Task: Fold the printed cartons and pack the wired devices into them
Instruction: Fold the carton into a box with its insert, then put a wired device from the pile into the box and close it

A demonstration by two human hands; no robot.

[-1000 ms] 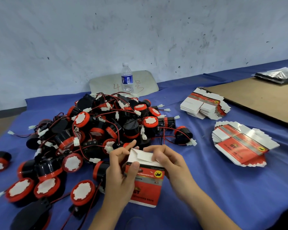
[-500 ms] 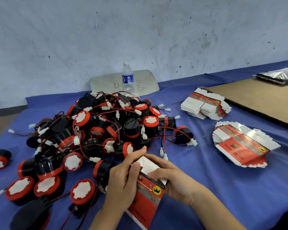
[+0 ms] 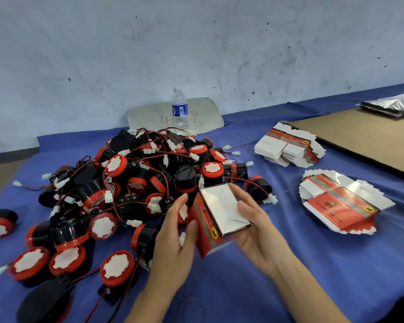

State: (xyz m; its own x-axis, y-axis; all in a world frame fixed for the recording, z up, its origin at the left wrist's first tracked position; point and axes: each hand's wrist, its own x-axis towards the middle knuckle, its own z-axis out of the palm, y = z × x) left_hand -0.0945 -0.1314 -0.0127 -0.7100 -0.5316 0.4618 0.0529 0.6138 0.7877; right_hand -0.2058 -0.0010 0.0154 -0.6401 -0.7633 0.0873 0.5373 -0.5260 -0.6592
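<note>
Gripping a folded carton [image 3: 216,220] over blue cloth [image 3: 313,264] below scuffed wall [image 3: 196,43], right fingers [image 3: 240,197]; left fingers [image 3: 180,206] straight

view: head | from: above near edge of table [image 3: 313,264] | faces: forward, down, toward wall [image 3: 196,43] | range: close | single view

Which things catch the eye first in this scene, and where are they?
A large heap of black and red wired devices covers the left of the blue cloth. In front of it the right hand holds a red carton, its white folded end up, the left hand beside it. A far stack and a near stack of flat cartons lie on the right.
</note>
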